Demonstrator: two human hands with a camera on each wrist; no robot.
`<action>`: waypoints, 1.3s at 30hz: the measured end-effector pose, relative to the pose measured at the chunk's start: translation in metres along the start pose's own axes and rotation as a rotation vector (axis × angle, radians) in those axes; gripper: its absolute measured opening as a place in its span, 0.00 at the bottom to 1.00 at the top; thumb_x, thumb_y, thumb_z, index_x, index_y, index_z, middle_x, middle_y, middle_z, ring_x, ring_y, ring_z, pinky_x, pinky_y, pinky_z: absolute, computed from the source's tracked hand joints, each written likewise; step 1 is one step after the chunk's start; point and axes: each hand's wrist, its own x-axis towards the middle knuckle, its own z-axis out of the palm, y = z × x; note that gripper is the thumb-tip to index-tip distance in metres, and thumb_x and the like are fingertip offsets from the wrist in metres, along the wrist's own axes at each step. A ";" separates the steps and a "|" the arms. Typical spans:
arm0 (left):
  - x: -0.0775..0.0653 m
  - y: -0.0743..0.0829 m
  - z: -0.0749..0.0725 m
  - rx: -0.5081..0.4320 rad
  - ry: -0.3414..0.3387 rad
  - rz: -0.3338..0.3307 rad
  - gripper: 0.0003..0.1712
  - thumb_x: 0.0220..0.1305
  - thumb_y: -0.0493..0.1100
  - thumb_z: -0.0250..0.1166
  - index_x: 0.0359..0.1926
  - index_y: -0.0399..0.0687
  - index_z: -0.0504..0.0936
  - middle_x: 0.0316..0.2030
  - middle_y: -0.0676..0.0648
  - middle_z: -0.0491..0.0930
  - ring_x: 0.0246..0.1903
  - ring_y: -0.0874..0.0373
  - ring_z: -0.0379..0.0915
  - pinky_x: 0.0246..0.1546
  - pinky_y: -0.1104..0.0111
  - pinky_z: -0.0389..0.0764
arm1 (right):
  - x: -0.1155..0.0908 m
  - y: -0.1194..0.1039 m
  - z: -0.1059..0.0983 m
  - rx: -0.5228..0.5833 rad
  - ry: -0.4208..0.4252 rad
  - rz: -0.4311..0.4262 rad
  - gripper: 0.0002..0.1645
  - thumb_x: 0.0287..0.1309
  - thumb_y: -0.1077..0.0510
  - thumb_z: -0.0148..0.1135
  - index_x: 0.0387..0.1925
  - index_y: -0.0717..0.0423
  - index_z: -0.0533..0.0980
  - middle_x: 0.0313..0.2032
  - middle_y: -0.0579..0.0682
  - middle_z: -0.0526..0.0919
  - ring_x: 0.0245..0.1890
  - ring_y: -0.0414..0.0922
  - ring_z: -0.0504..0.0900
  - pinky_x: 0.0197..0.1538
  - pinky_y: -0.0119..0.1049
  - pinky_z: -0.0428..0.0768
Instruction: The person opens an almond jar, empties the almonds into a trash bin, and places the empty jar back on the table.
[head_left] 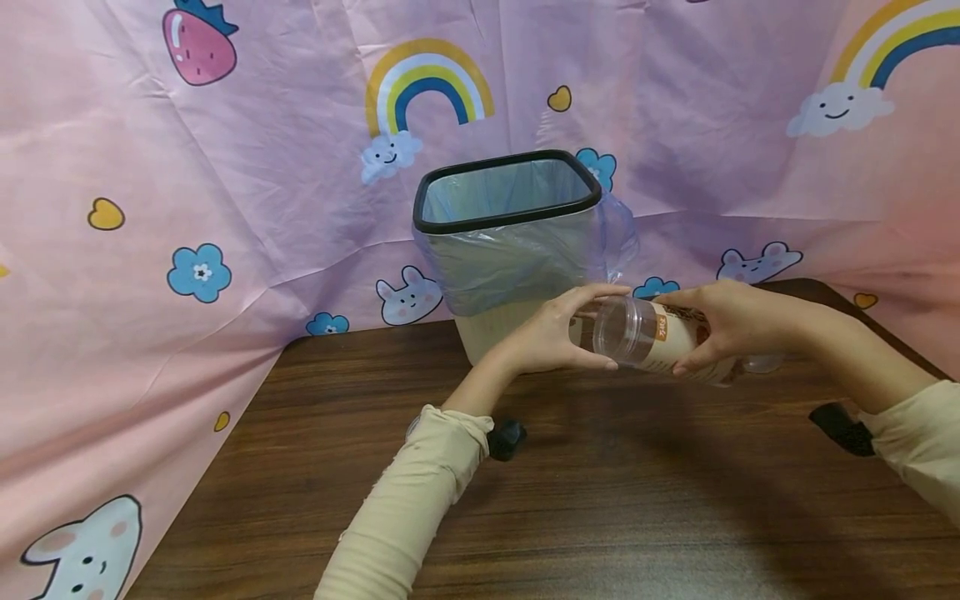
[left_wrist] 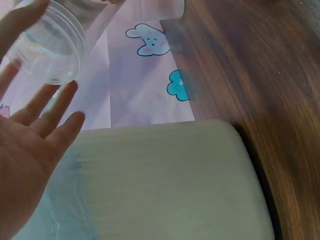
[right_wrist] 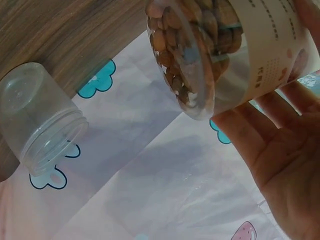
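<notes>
A clear plastic jar (head_left: 660, 342) with a cream label lies tilted on its side in the air above the table. Brown almond-like nuts (right_wrist: 170, 45) fill its base end in the right wrist view. My right hand (head_left: 738, 321) grips the labelled body, thumb below and fingers over the top. My left hand (head_left: 551, 333) curves around the clear, ringed end, thumb underneath and index finger above. Its other fingers (left_wrist: 55, 117) are spread below that end in the left wrist view. Behind my right hand, a second clear jar (right_wrist: 45, 115) looks empty and stands on the table.
Behind my left hand is a cream bin (head_left: 480, 333) with a black rim (head_left: 510, 221) and a bluish plastic liner (head_left: 525, 258). The dark wooden table (head_left: 600, 508) extends toward me. A patterned pink-purple cloth (head_left: 270, 167) hangs behind it.
</notes>
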 end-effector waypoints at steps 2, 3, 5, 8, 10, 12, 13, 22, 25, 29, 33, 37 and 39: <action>-0.001 0.002 0.000 -0.004 0.006 -0.071 0.46 0.44 0.44 0.75 0.64 0.55 0.63 0.56 0.50 0.69 0.51 0.61 0.69 0.49 0.70 0.71 | 0.000 0.000 -0.001 -0.018 0.001 -0.002 0.51 0.34 0.36 0.72 0.57 0.61 0.69 0.26 0.43 0.75 0.23 0.38 0.72 0.25 0.33 0.73; -0.001 0.002 0.000 0.002 0.007 -0.112 0.44 0.45 0.46 0.74 0.64 0.57 0.63 0.54 0.49 0.71 0.48 0.62 0.72 0.47 0.70 0.72 | 0.000 0.000 -0.001 -0.028 0.005 -0.006 0.51 0.34 0.36 0.72 0.57 0.61 0.69 0.26 0.43 0.75 0.22 0.37 0.72 0.25 0.33 0.73; -0.001 0.004 0.001 0.011 0.008 -0.197 0.42 0.48 0.50 0.72 0.63 0.60 0.63 0.48 0.49 0.74 0.41 0.63 0.75 0.41 0.72 0.75 | 0.001 0.001 -0.001 -0.041 0.009 -0.019 0.51 0.34 0.35 0.72 0.56 0.62 0.69 0.26 0.43 0.75 0.22 0.37 0.71 0.25 0.33 0.72; -0.002 0.005 0.002 0.011 0.009 -0.283 0.39 0.51 0.53 0.69 0.63 0.58 0.64 0.42 0.47 0.76 0.34 0.64 0.77 0.37 0.73 0.76 | 0.001 0.002 -0.002 -0.039 0.008 -0.027 0.51 0.34 0.35 0.72 0.56 0.62 0.69 0.26 0.42 0.75 0.22 0.36 0.71 0.25 0.32 0.72; -0.003 0.004 0.002 0.015 0.010 -0.299 0.40 0.51 0.54 0.69 0.64 0.57 0.63 0.42 0.48 0.76 0.35 0.64 0.77 0.37 0.73 0.76 | 0.001 0.002 -0.002 -0.025 0.002 -0.025 0.51 0.34 0.36 0.72 0.56 0.63 0.69 0.26 0.42 0.75 0.22 0.36 0.71 0.24 0.32 0.72; -0.004 0.003 0.001 0.030 0.013 -0.257 0.44 0.49 0.52 0.71 0.66 0.57 0.60 0.48 0.48 0.74 0.41 0.64 0.75 0.41 0.73 0.74 | 0.001 0.002 -0.002 -0.017 -0.001 -0.019 0.52 0.34 0.36 0.72 0.57 0.63 0.68 0.27 0.43 0.75 0.23 0.37 0.71 0.25 0.32 0.72; -0.005 0.002 0.000 0.032 0.012 -0.220 0.47 0.48 0.51 0.72 0.67 0.57 0.58 0.52 0.49 0.72 0.45 0.63 0.73 0.44 0.72 0.73 | 0.000 0.002 -0.002 -0.016 -0.002 -0.017 0.52 0.34 0.36 0.72 0.57 0.63 0.68 0.27 0.43 0.75 0.23 0.37 0.71 0.25 0.32 0.72; -0.003 -0.002 -0.003 -0.012 0.017 0.056 0.49 0.40 0.37 0.77 0.64 0.47 0.62 0.60 0.48 0.65 0.55 0.58 0.66 0.53 0.71 0.67 | -0.001 -0.001 -0.004 -0.011 -0.012 -0.005 0.53 0.34 0.35 0.71 0.58 0.63 0.68 0.26 0.43 0.75 0.23 0.38 0.71 0.26 0.33 0.72; -0.004 0.001 -0.003 0.011 0.018 -0.054 0.45 0.44 0.43 0.75 0.64 0.52 0.63 0.53 0.46 0.72 0.48 0.59 0.73 0.47 0.71 0.72 | -0.001 -0.002 -0.005 -0.014 -0.015 -0.001 0.53 0.34 0.34 0.71 0.57 0.62 0.68 0.26 0.43 0.75 0.23 0.38 0.71 0.26 0.33 0.72; -0.006 0.005 -0.002 0.017 0.023 -0.201 0.40 0.48 0.50 0.72 0.62 0.55 0.65 0.40 0.47 0.78 0.36 0.62 0.78 0.38 0.72 0.76 | -0.002 -0.003 -0.005 -0.016 -0.015 -0.001 0.53 0.34 0.33 0.71 0.57 0.61 0.68 0.27 0.44 0.75 0.23 0.38 0.72 0.26 0.33 0.73; -0.005 0.007 -0.002 0.030 0.018 -0.285 0.38 0.52 0.54 0.68 0.62 0.53 0.65 0.36 0.49 0.78 0.33 0.64 0.78 0.36 0.73 0.76 | -0.002 -0.003 -0.004 -0.017 -0.010 -0.010 0.52 0.34 0.34 0.71 0.56 0.62 0.69 0.28 0.44 0.76 0.24 0.38 0.72 0.26 0.33 0.73; -0.005 0.006 -0.003 0.071 0.024 -0.194 0.45 0.48 0.52 0.71 0.65 0.53 0.60 0.50 0.50 0.73 0.46 0.63 0.73 0.45 0.72 0.72 | -0.003 -0.002 -0.005 -0.023 0.012 -0.010 0.52 0.33 0.34 0.72 0.56 0.63 0.69 0.29 0.44 0.76 0.24 0.38 0.72 0.27 0.33 0.73; -0.005 0.004 -0.003 0.078 0.031 -0.083 0.50 0.44 0.48 0.75 0.66 0.53 0.58 0.58 0.50 0.66 0.52 0.61 0.68 0.51 0.70 0.69 | -0.004 -0.002 -0.005 -0.023 0.024 -0.010 0.53 0.33 0.35 0.72 0.57 0.64 0.69 0.30 0.44 0.77 0.24 0.38 0.72 0.27 0.33 0.73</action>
